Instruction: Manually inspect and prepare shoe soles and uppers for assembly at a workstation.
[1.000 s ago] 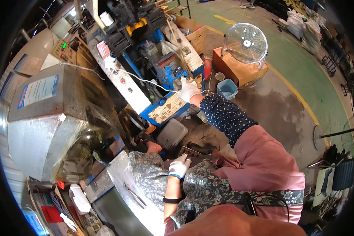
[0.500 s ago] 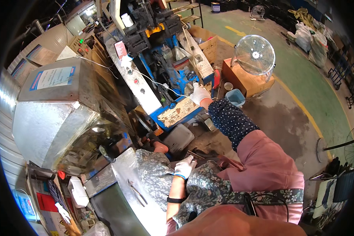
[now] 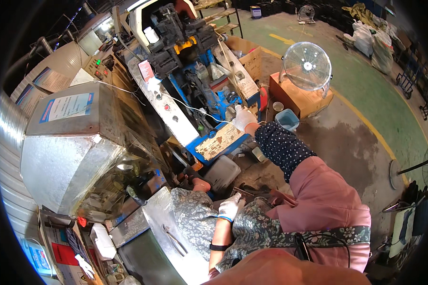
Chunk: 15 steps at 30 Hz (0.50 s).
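Observation:
My right hand [image 3: 244,119], in a white knit glove, reaches forward to the front right corner of a blue and white machine [image 3: 175,122]. Its fingers are curled at the edge beside small blue parts [image 3: 230,97]; whatever they grip is hidden. My left hand [image 3: 230,208], also gloved, rests over my lap on a dark floral apron [image 3: 193,207]. Those fingers are closed, and their contents cannot be made out. Left of my lap, metal tongs or pliers [image 3: 174,240] lie on a pale metal surface [image 3: 158,213]. A white cord [image 3: 185,105] crosses the machine's front.
A clear round fan [image 3: 307,66] stands on a brown box [image 3: 297,102] at the right. Near it are a light blue bucket [image 3: 287,119] and a small cup [image 3: 277,106]. A large metal hood [image 3: 59,154] takes up the left. Below the machine sits a grey container [image 3: 222,172].
The whole view has shifted slightly, so the scene sits a little lower and to the right near my lap. Both hands keep nearly the same places and poses.

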Each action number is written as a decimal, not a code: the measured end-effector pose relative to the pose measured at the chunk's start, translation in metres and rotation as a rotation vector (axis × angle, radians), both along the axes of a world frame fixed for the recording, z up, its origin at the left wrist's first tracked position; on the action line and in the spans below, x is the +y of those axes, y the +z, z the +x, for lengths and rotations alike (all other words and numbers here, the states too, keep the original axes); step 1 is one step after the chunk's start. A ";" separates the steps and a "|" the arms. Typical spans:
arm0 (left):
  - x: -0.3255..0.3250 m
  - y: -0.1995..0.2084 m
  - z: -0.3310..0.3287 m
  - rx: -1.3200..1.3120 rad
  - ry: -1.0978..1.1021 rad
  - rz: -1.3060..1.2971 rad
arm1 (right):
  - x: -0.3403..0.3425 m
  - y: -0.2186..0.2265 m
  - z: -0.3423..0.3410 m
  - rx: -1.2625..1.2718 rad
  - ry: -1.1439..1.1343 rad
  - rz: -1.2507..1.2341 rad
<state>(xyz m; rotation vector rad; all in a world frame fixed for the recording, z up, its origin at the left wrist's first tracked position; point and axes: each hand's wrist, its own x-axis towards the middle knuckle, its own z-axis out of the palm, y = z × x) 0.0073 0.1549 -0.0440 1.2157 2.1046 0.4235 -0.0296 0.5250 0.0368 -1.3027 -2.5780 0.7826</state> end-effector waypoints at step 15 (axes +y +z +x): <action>0.002 0.022 0.007 -0.013 0.020 0.048 | 0.025 -0.048 -0.018 0.049 0.056 -0.053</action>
